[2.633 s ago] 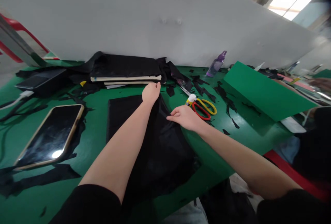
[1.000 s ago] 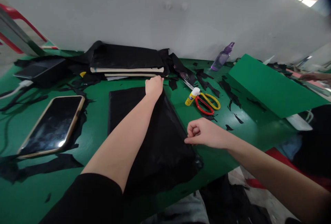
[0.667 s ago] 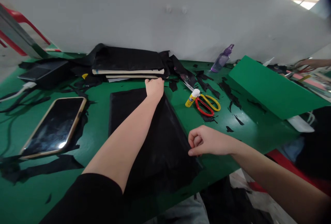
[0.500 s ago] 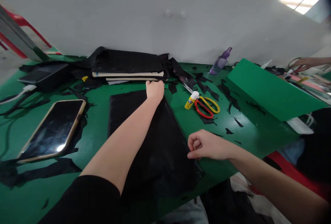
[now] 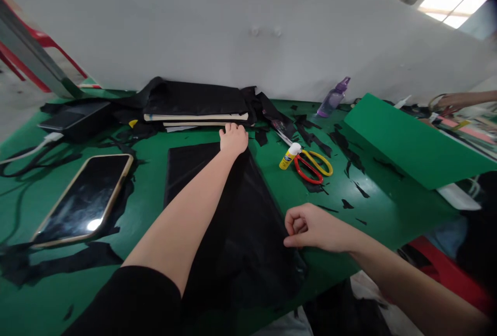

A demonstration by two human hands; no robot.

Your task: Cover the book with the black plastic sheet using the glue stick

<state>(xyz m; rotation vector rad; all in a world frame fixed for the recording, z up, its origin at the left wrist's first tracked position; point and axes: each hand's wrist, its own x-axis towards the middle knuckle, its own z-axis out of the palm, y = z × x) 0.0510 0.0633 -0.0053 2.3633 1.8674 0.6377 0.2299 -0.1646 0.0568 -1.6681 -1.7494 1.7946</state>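
Because the black fabric sheet is thin and limp, I judge that it is best smoothed with the far corner pinned while the near edge is drawn gently toward the body, so that no wrinkle is trapped. The green table under both hands looks smooth and a little glossy, so the cloth may slip on it if the pull is too strong. The sheet lies flat, roughly rectangular, and stretches from the left hand down to the right hand and over the table edge.

The left hand rests at the far right corner of the sheet with the fingers curled down, pressing on the cloth. The right hand is closed to a narrow pinch on the right edge of the sheet, thumb against the bent fingers.

Just behind the left hand lies a flat stack of boards with dark cloth over it. Well to the left of that hand lies a phone with a shiny dark screen. Beyond the right hand lie scissors with yellow and red handles, touching a small glue stick.
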